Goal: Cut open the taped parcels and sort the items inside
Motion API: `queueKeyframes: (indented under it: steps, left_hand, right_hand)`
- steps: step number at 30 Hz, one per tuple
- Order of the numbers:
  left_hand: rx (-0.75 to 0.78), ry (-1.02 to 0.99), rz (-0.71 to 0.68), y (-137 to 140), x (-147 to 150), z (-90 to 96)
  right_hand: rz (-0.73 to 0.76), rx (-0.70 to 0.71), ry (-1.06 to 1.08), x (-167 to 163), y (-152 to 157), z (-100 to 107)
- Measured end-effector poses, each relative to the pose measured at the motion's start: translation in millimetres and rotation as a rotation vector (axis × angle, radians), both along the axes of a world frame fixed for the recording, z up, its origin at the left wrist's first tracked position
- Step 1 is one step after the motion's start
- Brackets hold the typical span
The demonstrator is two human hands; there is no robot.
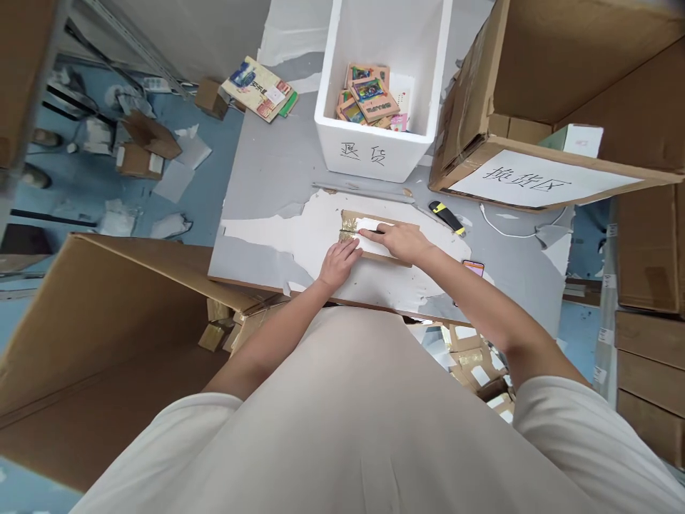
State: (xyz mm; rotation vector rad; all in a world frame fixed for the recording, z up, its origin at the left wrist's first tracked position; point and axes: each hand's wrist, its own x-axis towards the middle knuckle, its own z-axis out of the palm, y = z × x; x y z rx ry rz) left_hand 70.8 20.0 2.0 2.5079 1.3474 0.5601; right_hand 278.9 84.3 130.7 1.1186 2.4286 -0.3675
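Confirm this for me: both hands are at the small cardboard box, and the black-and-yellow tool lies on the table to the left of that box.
Not quite: the head view shows the black-and-yellow tool on the table to the right of the small cardboard box. Both hands are indeed at the box.

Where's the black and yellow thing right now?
In the head view, the black-and-yellow tool lies on the table, right of the small cardboard box and just beyond the phone.
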Motion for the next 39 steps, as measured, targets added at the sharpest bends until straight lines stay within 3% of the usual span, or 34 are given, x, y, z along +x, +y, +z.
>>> queueKeyframes:
  steps: [8, 13, 22, 25, 28, 31, 33, 36, 39]
  left_hand:
    - [-0.085, -0.032, 0.01, 1, 2, -1.7]
    - [-0.095, -0.022, 0.009, 2, 3, 0.1]
    - [-0.141, 0.008, 0.015, 3, 7, 10.8]
    - [-0.15, 0.046, 0.005, 4, 6, 18.2]
    - [-0.153, 0.088, -0.03, 10, 5, 30.7]
    - [-0.146, 0.133, -0.077, 25, 7, 45.1]
    - [-0.144, 0.164, -0.088, 40, 10, 51.8]
    - [-0.168, 0.207, -0.114, 64, 16, 52.6]
    - [-0.222, 0.196, -0.156, 79, 19, 44.3]
  right_hand:
    - [0.002, -0.05, -0.148, 20, -11, 17]
    - [-0.069, -0.069, -0.276, 60, -28, 25]
    - [-0.248, -0.033, -0.26, 130, -74, 42]
    - [-0.407, 0.012, -0.077, 152, -92, 38]
    - [-0.745, -0.003, 0.308, 163, -112, 17]
    - [-1.187, -0.192, 0.707, 148, -128, -17]
    - [-1.374, -0.296, 0.916, 129, -134, -37]
    - [-1.476, -0.367, 1.11, 106, -136, -54]
    - [-1.485, -0.413, 1.168, 98, -134, -58]
